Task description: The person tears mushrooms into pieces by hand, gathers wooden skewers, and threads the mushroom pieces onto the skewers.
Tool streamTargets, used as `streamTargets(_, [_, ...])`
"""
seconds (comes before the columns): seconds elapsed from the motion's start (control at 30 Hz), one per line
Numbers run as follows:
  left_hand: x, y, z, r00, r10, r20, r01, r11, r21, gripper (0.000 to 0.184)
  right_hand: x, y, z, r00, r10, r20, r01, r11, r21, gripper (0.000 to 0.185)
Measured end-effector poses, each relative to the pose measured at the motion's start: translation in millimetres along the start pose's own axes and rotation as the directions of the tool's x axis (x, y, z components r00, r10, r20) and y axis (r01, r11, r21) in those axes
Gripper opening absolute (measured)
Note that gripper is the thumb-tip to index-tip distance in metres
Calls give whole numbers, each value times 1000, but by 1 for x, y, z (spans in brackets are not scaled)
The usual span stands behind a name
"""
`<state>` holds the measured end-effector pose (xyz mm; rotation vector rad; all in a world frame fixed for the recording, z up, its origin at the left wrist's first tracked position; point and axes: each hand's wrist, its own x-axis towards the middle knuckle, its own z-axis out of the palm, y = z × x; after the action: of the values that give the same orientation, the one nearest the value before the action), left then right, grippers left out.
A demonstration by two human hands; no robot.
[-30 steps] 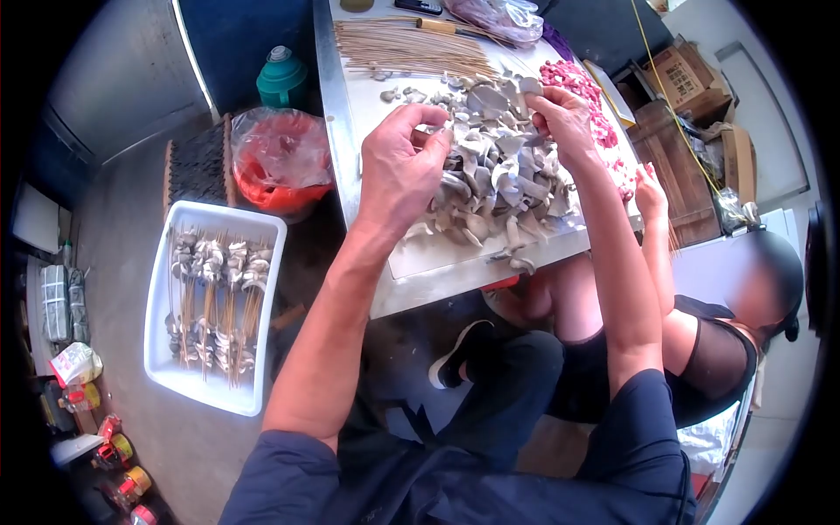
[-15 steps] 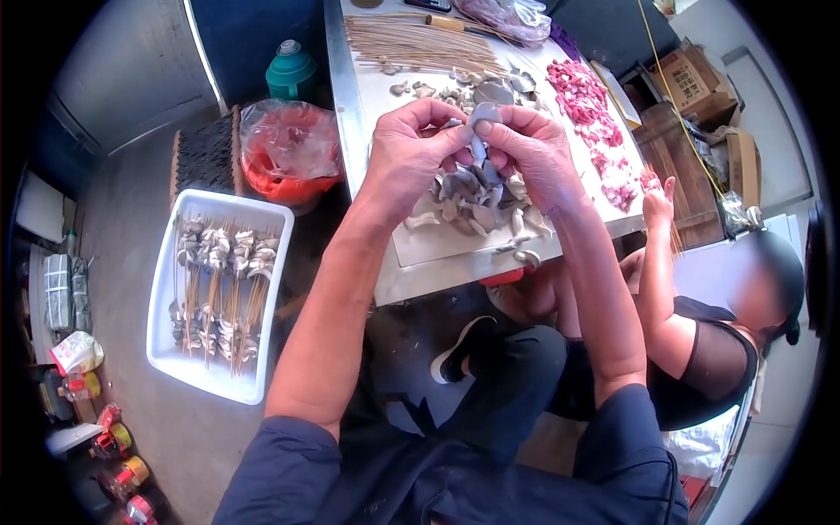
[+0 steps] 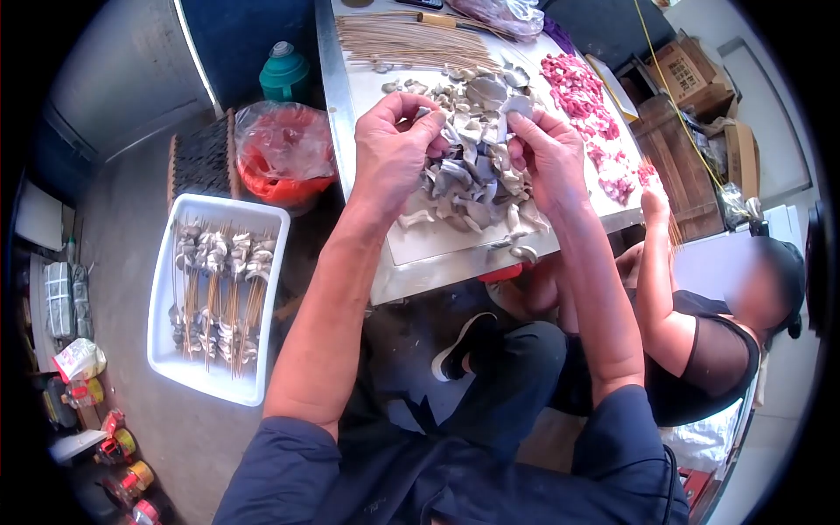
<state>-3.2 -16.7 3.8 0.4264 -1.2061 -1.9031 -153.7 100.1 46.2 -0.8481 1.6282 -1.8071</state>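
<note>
Over the table, my right hand pinches a pale grey oyster mushroom by its stem, cap upward. My left hand is closed, thumb against fingers, on a small grey mushroom piece that is mostly hidden. A gap separates the two hands. Between and below them lies a heap of torn oyster mushrooms on a white board. Many bamboo skewers are spread side by side at the table's far end.
Pink meat pieces line the table's right side, where a seated co-worker holds skewered meat. On the floor at left are a white tray of mushroom skewers, a red bucket lined with plastic and a teal flask.
My hands have moved apart, the left one leftward and the right one rightward. The mushroom they held together is now split between them, the larger piece in my right hand.
</note>
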Motion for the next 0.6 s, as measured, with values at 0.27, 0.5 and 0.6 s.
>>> streamTargets(0.27, [2,-14,9,960,186,207,-250,904,347,34,8,-4,-23,985,-167,-48,136,911,-390,27])
streamTargets(0.5, [4,-14,3,959,266,101,-284,872,399,29,63,4,-90,906,-290,-308,138,892,-431,21])
streamTargets(0.6, [2,-10,2,969,241,55,-242,878,412,27,81,13,-98,923,-266,-278,83,843,-531,23])
